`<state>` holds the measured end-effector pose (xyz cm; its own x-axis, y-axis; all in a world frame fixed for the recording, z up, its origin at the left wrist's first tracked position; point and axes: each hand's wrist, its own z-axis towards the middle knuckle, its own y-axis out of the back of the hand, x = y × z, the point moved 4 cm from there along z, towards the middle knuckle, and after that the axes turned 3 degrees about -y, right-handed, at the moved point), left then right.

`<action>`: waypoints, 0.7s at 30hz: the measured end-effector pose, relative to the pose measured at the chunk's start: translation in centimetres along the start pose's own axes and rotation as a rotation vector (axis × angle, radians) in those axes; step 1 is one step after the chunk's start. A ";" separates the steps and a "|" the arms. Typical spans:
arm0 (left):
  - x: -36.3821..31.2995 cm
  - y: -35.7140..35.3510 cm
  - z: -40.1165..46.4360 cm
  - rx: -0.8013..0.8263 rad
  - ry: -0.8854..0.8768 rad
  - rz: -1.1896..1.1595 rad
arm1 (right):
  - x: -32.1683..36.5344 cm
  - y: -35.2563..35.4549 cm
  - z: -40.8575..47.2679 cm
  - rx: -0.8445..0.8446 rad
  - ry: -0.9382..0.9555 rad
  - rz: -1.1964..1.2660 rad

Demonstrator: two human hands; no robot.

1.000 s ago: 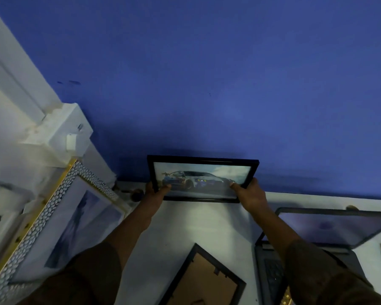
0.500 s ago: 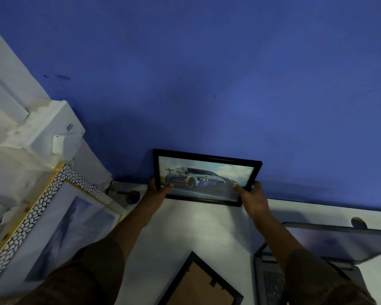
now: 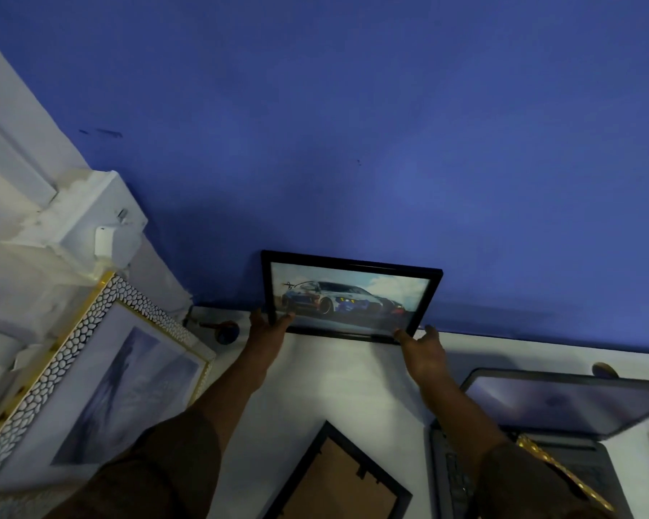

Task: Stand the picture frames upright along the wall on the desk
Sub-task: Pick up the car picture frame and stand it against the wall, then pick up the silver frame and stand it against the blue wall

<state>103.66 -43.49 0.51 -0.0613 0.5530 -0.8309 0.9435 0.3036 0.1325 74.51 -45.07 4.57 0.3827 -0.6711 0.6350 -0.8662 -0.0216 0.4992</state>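
A black frame with a race car picture (image 3: 349, 295) stands on its long edge at the back of the white desk (image 3: 353, 380), leaning on the blue wall (image 3: 353, 125). My left hand (image 3: 268, 331) grips its lower left corner, thumb on the glass. My right hand (image 3: 420, 350) holds its lower right corner, thumb on the front. A second black frame (image 3: 338, 481) lies face down on the desk near me, brown backing up. A big frame with a white pebbled and gold border (image 3: 102, 376) leans at the left.
An open laptop (image 3: 566, 402) sits at the right with a gold frame edge (image 3: 562, 473) across its keyboard. A white switch box (image 3: 98, 222) juts from the left wall. A small dark round object (image 3: 227, 331) lies in the back left corner.
The car frame has been tilted more upright and set back against the wall. Both hands stayed on its lower corners.
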 end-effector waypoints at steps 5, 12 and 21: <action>4.5 0.7 -3.9 -0.074 0.180 -0.135 | -2.5 -3.5 -3.8 0.173 0.026 -0.047; 13.0 5.5 -15.9 -0.223 0.271 -0.382 | -1.6 -11.8 -7.4 0.511 0.160 -0.317; 18.2 14.8 -21.5 -0.610 0.272 -0.588 | 6.3 -21.4 -13.3 0.657 0.435 -0.494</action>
<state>109.54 -12.21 -1.07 -0.6296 0.3189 -0.7084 0.4019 0.9141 0.0543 99.69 -39.00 5.72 0.7285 -0.1401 0.6705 -0.5300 -0.7355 0.4222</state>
